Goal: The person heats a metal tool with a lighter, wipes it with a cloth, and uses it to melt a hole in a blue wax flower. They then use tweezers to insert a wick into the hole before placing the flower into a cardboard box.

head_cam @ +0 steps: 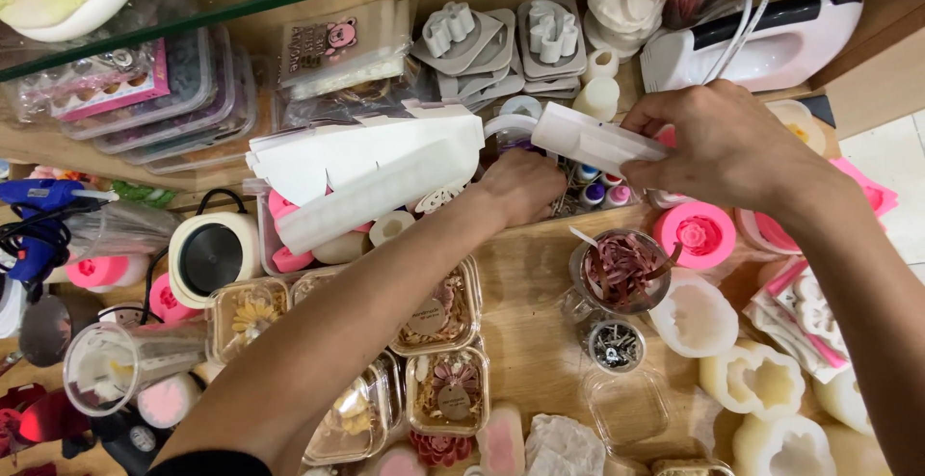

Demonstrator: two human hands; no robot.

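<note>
Right grip [718, 144] is clamped on a white flat box [593, 139]; I see my left grip [520, 185] curled among small bottles [595, 187], hold unclear

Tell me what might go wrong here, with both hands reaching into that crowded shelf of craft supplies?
The right hand holds a white folded card piece above small paint bottles; lowering it could tip them. The left hand digs in beside a loose stack of white cardboard, which might slide off. The left forearm crosses over clear boxes of dried flowers and could knock them.
</note>
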